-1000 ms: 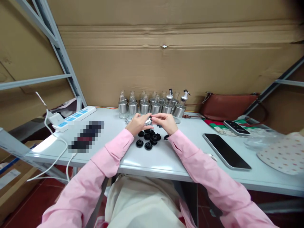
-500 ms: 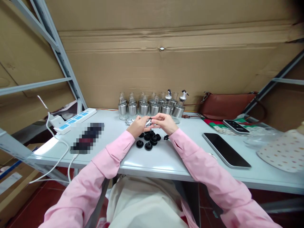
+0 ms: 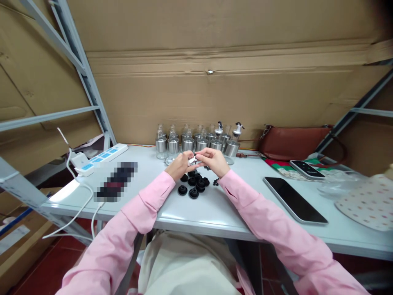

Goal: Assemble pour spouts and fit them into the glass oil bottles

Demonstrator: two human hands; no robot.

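My left hand (image 3: pixel 180 164) and my right hand (image 3: pixel 211 160) meet over the white table (image 3: pixel 215 205), pinching between them a small silver and black pourer spout (image 3: pixel 193 159). Just below the hands lie several black rubber stoppers (image 3: pixel 194 183) in a loose cluster. Behind the hands stand several glass bottles with steel sleeves (image 3: pixel 196 141); two at the right carry fitted spouts (image 3: pixel 237 128). Both arms wear pink sleeves.
A white power strip (image 3: pixel 100 157) with cables lies at the left, a blurred dark object (image 3: pixel 116 180) near it. At the right are a brown bag (image 3: pixel 291 141), a small phone (image 3: pixel 307 169), a large dark phone (image 3: pixel 294 200) and a dotted cloth (image 3: pixel 365 200). Cardboard backs the table.
The hands stay together on the spout with small finger shifts. The camera has tilted, so the whole scene sits slightly lower and to the right in the picture.
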